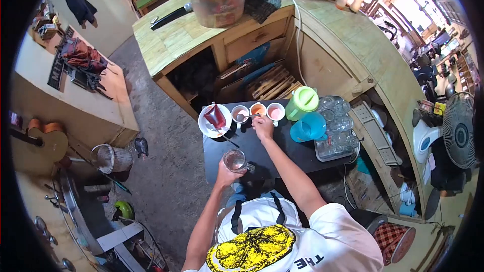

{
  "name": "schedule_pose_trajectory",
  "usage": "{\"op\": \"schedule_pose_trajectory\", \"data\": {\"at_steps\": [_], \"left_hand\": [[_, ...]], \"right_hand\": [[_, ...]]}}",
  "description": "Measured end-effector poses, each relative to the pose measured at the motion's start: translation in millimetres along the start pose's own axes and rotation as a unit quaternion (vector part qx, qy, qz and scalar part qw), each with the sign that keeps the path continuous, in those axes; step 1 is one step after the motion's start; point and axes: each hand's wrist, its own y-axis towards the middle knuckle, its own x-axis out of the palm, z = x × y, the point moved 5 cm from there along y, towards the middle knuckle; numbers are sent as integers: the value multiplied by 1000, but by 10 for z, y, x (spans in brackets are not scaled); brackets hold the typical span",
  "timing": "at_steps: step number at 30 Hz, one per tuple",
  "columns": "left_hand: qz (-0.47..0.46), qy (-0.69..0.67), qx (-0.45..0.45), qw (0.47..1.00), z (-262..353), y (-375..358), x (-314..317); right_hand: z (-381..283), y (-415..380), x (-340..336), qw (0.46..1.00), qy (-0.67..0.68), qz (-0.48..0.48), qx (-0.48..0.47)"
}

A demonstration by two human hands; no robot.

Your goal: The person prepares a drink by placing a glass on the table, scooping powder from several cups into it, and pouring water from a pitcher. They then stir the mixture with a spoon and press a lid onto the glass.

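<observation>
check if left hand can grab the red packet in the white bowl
Probably not as it is: the left hand is holding a glass mug, though the red packet looks close ahead.

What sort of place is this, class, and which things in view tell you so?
Probably a small café or drinks stall, seen from the working side: three cups in a row, clear glassware grouped beside a green pitcher, and a long curved counter.

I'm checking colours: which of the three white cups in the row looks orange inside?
The middle cup; the left cup and right cup look pinkish inside.
</observation>
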Motion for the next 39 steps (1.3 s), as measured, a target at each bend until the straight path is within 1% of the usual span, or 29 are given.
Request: {"op": "schedule_pose_trajectory", "data": {"at_steps": [2,3,4,5,6,7,8,9,11,12,13,14,16,19,21,22,23,26,29,32,35,38,39], "left_hand": [[6,-28,-11,1000,1,30,35],[4,-31,-12,999,-76,63,33],[2,-34,-14,999,-128,75,46],[9,-25,-15,1000,-144,77,63],[17,-15,-15,1000,-142,99,85],[25,-6,-15,1000,-146,127,105],[31,9,-6,999,-158,162,126],[38,25,1,999,-195,194,145],[34,44,7,998,-321,242,181],[23,46,7,999,-400,291,211],[14,48,7,999,-440,329,242],[7,35,13,999,-421,350,282],[-5,10,25,1000,-377,394,395],[-15,28,36,999,-472,475,527],[-25,33,34,999,-588,534,588],[-32,34,33,998,-543,554,636],[-32,62,39,997,-495,549,663],[-31,51,37,998,-567,579,736],[-28,63,46,997,-651,606,762],[-28,64,42,997,-772,641,768],[-28,50,43,997,-857,676,775],[-30,49,43,997,-917,687,773],[-33,41,39,998,-917,695,777]], "right_hand": [[178,-31,-171,987,-87,36,-134],[-138,-341,-308,990,-72,45,-112],[-108,-470,-445,993,-43,52,-93],[-182,-668,-594,994,-32,48,-96],[-143,-819,-728,984,12,61,-165],[-221,-1024,-931,986,30,72,-148],[-206,-1132,-1169,977,-46,98,-181],[-214,-1254,-1413,967,-73,160,-187],[-281,-1370,-1902,931,-88,278,-219],[-185,-1339,-2127,926,-48,313,-203],[-198,-1338,-2316,914,-56,345,-204],[-107,-1288,-2531,921,-89,342,-166],[-158,-1223,-2772,906,-130,368,-163],[-215,-1049,-2944,905,-125,360,-187],[-192,-866,-2973,921,-118,312,-201],[-181,-780,-2985,927,-116,289,-207],[-197,-713,-2979,920,-167,266,-236],[-275,-615,-2888,942,-170,226,-179],[-182,-511,-2906,947,-237,193,-98],[-155,-460,-2903,956,-190,180,-133],[147,-292,-3018,983,-113,115,-83],[151,-402,-2882,994,55,98,10],[118,-454,-2796,989,113,99,-2]]}}
